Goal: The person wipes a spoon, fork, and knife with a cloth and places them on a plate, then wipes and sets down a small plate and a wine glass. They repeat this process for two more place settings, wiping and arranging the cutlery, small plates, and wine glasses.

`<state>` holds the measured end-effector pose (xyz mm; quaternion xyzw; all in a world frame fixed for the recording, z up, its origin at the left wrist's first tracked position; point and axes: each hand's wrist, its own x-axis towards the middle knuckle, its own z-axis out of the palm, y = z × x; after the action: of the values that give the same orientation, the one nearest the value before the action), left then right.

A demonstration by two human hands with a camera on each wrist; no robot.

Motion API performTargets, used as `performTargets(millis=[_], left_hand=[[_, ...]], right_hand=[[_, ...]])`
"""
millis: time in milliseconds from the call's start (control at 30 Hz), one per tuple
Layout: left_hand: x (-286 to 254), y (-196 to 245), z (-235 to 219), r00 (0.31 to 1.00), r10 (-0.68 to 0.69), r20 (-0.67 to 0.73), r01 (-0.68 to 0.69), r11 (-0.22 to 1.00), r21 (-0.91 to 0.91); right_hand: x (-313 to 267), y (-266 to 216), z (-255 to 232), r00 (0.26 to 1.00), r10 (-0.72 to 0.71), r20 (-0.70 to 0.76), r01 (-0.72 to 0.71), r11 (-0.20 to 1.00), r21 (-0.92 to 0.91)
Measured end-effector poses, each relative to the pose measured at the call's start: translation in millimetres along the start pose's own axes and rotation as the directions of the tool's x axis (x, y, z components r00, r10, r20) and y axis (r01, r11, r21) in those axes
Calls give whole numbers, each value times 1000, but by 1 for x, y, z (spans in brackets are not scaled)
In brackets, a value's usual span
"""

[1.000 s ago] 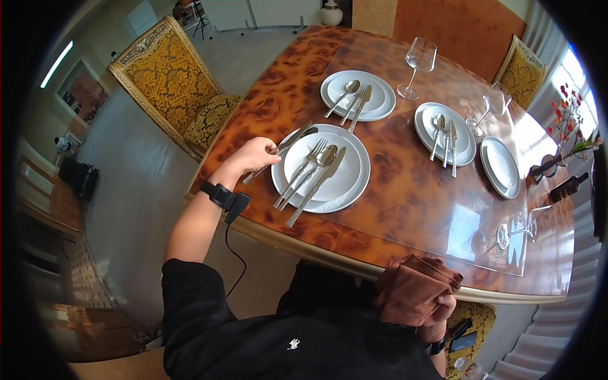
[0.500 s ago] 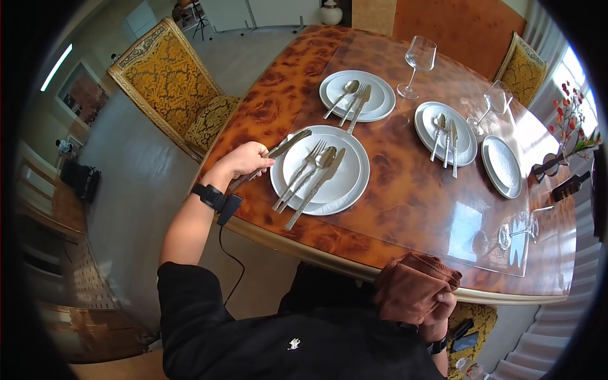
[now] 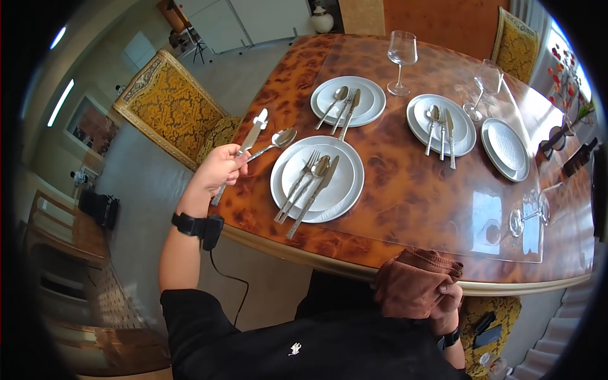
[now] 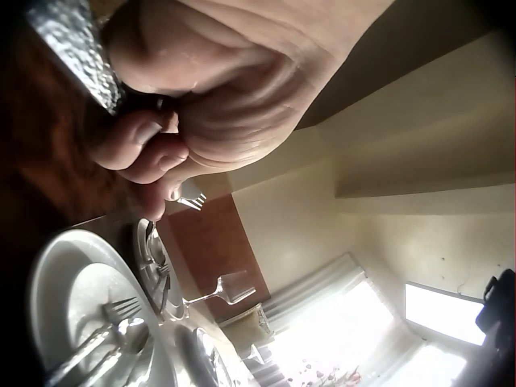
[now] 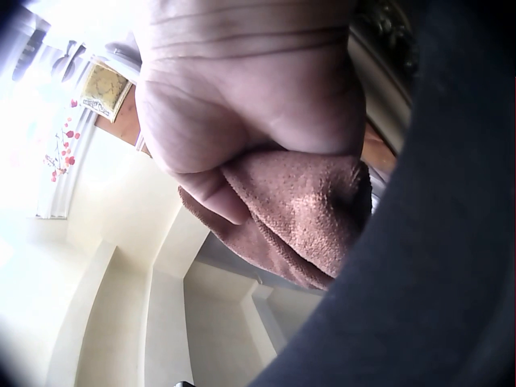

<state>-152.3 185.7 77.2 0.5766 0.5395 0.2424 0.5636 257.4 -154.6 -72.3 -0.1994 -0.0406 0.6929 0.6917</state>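
Observation:
My left hand [image 3: 218, 170] grips a knife [image 3: 255, 132] and a spoon [image 3: 285, 137], splayed apart over the table's left edge. Fork tines [image 4: 193, 199] show past its fingers in the left wrist view; the handles are mostly hidden in the palm. Just right of this hand, a fork [image 3: 303, 178], another spoon [image 3: 322, 166] and another knife [image 3: 322, 189] lie side by side on two stacked white plates [image 3: 279, 194]. Low on the right, near the table's front edge, my right hand [image 3: 449, 299] holds a folded brown cloth [image 3: 410, 286], its thumb over the cloth.
Two more plate stacks with cutlery [image 3: 377, 101] [image 3: 418, 130] stand farther back, and bare stacked plates [image 3: 508, 147] at the right. Upright wine glasses [image 3: 401, 54] [image 3: 486, 79] stand behind them; another glass [image 3: 529, 215] lies toward the right edge. A yellow chair [image 3: 166, 107] is at the left.
My left hand has drawn left, away from the plate rim, and the cutlery in it has fanned out, the spoon parting from the knife. The right hand keeps the cloth in place.

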Motion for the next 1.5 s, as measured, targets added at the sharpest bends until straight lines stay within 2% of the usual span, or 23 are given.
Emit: performTargets(millis=[100,200,300,367,433,500,567,700,833,900,933,1067,1233,1333,1433,1500], left_hand=[[-24,38,20,990,136,-35,-138,987,-80],[-37,76,63,980,198,-23,-200,972,-120],[-33,104,130,953,287,101,-274,953,-127],[-22,115,181,922,305,240,-265,946,-184],[-9,126,234,875,313,369,-242,943,-227],[12,130,286,810,301,503,-153,937,-313],[29,136,344,809,231,540,-84,955,-283],[63,142,449,750,155,643,12,969,-247],[109,144,540,745,63,664,144,957,-252],[128,144,576,752,10,659,227,935,-274],[138,142,589,746,32,665,224,928,-297],[165,135,626,747,-15,665,298,901,-315],[206,119,652,721,-63,690,387,862,-326],[202,120,652,720,-96,687,455,813,-363],[202,116,650,714,-73,696,420,840,-343],[194,120,644,732,-105,673,421,847,-325]], right_hand=[[1,-8,-21,995,81,65,-83,996,27],[0,-16,-8,994,54,96,-59,997,50],[-6,-24,-28,977,20,212,-42,994,99],[-9,-30,-32,962,-26,272,-6,994,114],[-22,-39,-24,965,-71,253,39,991,129],[-36,-46,-28,971,-88,222,62,990,124],[-48,-55,-28,970,-137,201,114,986,122],[-77,-67,-43,968,-238,79,231,968,93],[-99,-74,-58,952,-307,-3,305,945,117],[-109,-77,-67,947,-321,3,318,938,135],[-114,-78,-70,942,-335,-4,332,933,139],[-127,-86,-75,928,-367,-61,372,915,156],[-134,-100,-71,929,-371,-22,368,910,193],[-131,-103,-77,941,-339,-22,335,916,221],[-128,-106,-82,954,-299,-17,293,923,250],[-127,-106,-85,964,-267,-14,261,929,264]])
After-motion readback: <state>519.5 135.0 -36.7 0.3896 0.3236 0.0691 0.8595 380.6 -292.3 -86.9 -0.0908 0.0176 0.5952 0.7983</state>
